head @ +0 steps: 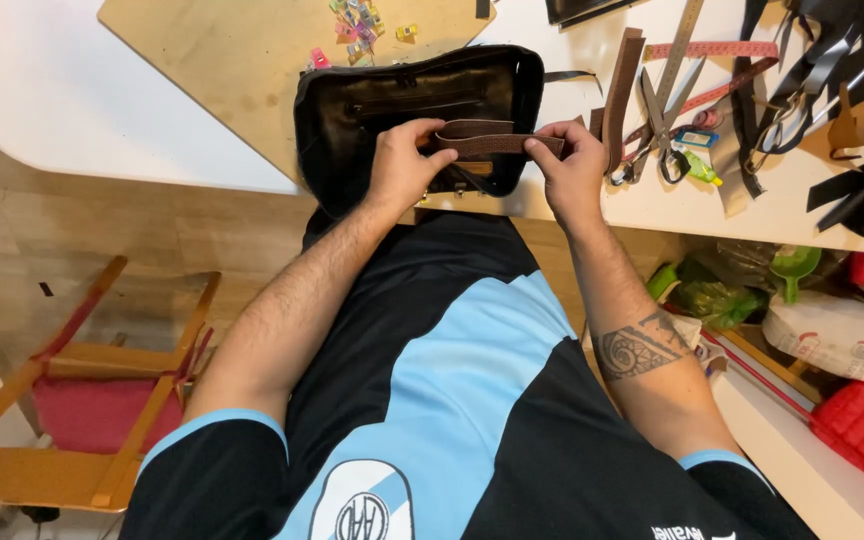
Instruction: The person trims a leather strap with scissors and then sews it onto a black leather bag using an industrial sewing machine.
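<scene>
I have my left hand (404,165) and right hand (574,165) pinched shut on either end of a brown leather strap (497,144), lining it up, I think, across the black bag (402,100) at the worktop's (672,205) near edge; next, it needs squaring.

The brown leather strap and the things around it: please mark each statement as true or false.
1. Both hands, left hand and right hand, hold the brown strap. True.
2. The strap lies over a white bag. False: the bag is black.
3. Scissors lie on the table to the right of the bag. True.
4. The small coloured clips lie on the floor. False: they lie on the wooden board.
</scene>
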